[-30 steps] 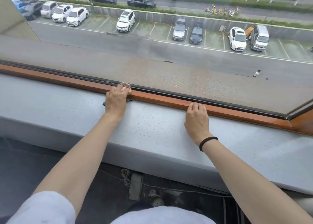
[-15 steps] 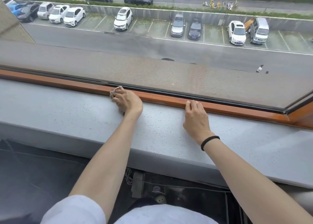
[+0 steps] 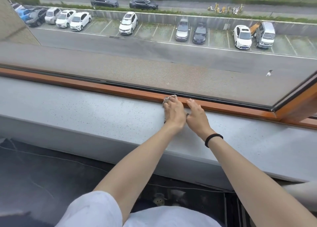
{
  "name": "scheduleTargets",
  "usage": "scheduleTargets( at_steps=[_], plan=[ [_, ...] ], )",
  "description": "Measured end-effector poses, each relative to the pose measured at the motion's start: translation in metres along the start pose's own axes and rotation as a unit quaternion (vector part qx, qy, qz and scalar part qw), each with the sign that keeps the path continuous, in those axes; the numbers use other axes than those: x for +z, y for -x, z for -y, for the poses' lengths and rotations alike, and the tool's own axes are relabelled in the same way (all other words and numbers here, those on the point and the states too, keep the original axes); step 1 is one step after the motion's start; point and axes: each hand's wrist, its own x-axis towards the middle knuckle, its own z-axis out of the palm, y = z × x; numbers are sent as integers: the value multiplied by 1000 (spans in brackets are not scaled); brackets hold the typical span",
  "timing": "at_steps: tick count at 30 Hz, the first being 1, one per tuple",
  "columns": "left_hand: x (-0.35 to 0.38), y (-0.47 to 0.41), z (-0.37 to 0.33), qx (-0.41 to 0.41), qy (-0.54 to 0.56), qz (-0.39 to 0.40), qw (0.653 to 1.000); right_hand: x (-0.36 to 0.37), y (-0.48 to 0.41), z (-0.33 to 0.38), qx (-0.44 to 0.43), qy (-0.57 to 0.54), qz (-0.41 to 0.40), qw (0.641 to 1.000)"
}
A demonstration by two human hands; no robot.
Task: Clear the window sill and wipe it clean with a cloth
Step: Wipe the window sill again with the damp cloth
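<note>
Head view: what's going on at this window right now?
A person is wiping the grey speckled window sill. The left hand grips a small bunched cloth and holds it at the back edge of the sill, where it meets the orange wooden frame. The right hand, with a black band at the wrist, lies flat on the sill close beside it, fingertips reaching the frame.
</note>
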Motion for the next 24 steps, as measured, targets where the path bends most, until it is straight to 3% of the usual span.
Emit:
scheduleTargets(
  at_steps=[2,4,6,8,10,12,14,16,20,22,24],
  plan=[
    [-2,5,1,68,34,14,997,-2,10,-5,5,-19,-17,1000],
    [-7,17,10,187,48,69,979,-4,20,-8,14,-37,-49,998],
    [-10,31,36,309,-10,86,947,-4,28,-8,22,-36,-82,996],
    [-19,41,76,356,-86,53,929,0,36,-4,5,-12,-87,996],
    [-34,40,129,313,-118,-7,942,4,43,1,-26,8,-59,998],
    [-50,35,177,142,-107,-42,983,9,51,8,-60,20,-20,998],
    [-59,34,191,-14,-58,-41,997,17,58,14,-94,36,3,995],
    [-45,47,168,-5,-15,-51,999,28,61,19,-122,50,15,991],
    [-13,91,134,172,34,12,985,42,58,24,-133,86,49,986],
    [-26,83,158,158,59,27,985,43,56,22,-138,103,52,984],
    [-45,65,192,76,81,1,994,41,55,19,-142,113,58,982]
  ],
)
